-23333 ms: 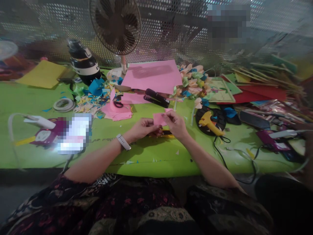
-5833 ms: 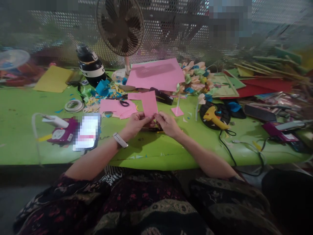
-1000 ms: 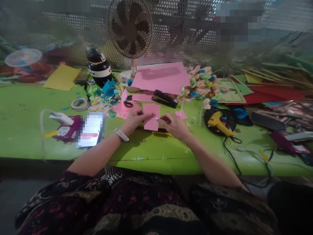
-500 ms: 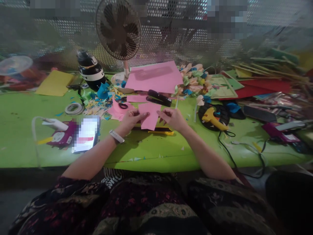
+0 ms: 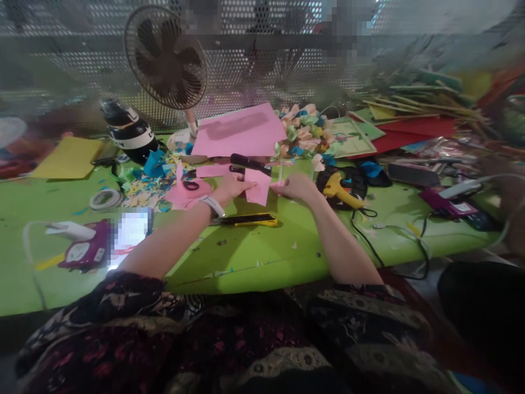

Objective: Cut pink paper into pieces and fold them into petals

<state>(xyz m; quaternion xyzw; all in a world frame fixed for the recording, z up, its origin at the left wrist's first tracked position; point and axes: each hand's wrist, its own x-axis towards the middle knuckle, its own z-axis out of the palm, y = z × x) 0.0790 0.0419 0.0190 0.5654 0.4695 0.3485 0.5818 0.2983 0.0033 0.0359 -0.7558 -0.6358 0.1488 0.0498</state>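
My left hand (image 5: 230,189) grips a small pink piece of paper (image 5: 258,191) by its left side, thumb on top. The paper's upper end lies at a black stapler (image 5: 251,164); whether it sits between the jaws, I cannot tell. Just right of the paper is my right hand (image 5: 298,187), its fingers pinched together; what they hold, if anything, is too small to make out. A yellow and black box cutter (image 5: 250,220) lies on the green table in front of both hands. Dark-handled scissors (image 5: 191,185) rest on pink paper scraps (image 5: 180,196) left of my left hand.
Behind stand a large pink sheet (image 5: 241,131), paper flowers (image 5: 305,131), a black bottle (image 5: 131,134) and a fan (image 5: 166,57). A phone (image 5: 129,232) and tape roll (image 5: 105,199) lie left. Right are a yellow glue gun (image 5: 341,191), cables and another person's arm (image 5: 512,219).
The pink paper has moved away from me to the stapler, in my left hand. My right hand no longer faces the paper's edge closely; it sits farther forward. The view has turned slightly right.
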